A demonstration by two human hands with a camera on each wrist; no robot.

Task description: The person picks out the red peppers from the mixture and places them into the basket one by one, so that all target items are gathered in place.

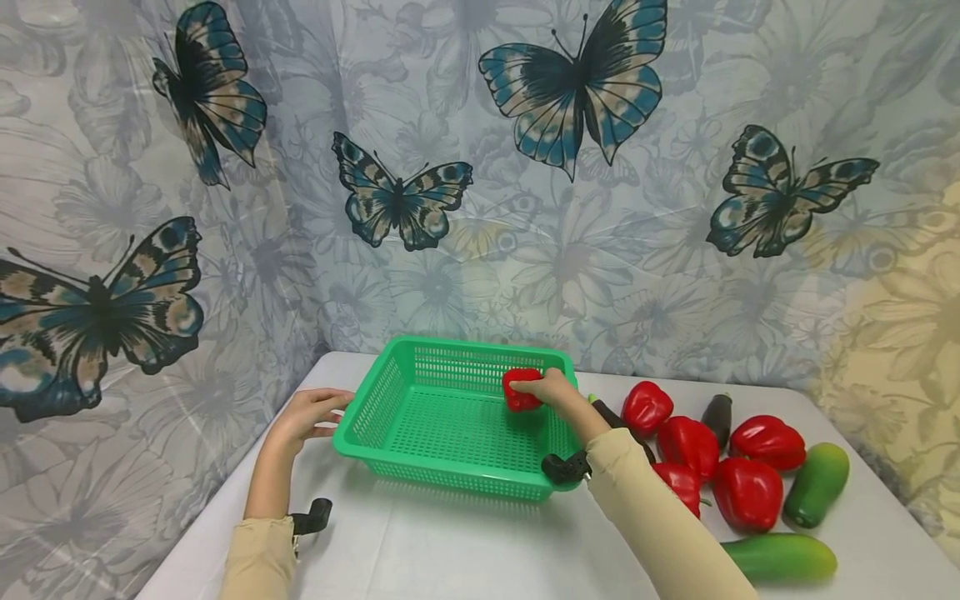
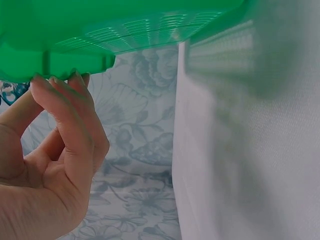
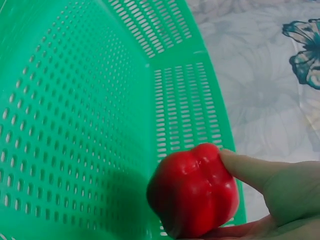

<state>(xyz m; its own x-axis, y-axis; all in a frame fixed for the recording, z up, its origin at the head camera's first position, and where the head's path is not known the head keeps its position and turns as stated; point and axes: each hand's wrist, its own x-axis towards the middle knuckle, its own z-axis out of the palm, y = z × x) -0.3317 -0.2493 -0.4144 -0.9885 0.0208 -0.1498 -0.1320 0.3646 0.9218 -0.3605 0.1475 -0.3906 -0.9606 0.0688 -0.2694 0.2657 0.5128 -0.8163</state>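
A green plastic basket [image 1: 450,479] with slotted walls stands on the white table. My right hand [image 1: 557,390] reaches over its right side and holds a red bell pepper [image 1: 521,390] inside, near the far right corner. In the right wrist view, the thumb lies against the side of the bell pepper [image 3: 195,192], with other fingers partly hidden beneath it. At the basket's left side, my left hand [image 1: 306,415] grips the rim. The left wrist view shows the bent fingers of that hand [image 2: 65,135], their tips right at the rim's underside.
Right of the basket lie several more red bell peppers [image 1: 748,493], a dark eggplant [image 1: 717,419] and green cucumber-like vegetables [image 1: 817,483], partly behind my right sleeve [image 1: 652,500]. A butterfly-patterned curtain [image 1: 525,275] hangs behind and left of the white table [image 1: 420,550].
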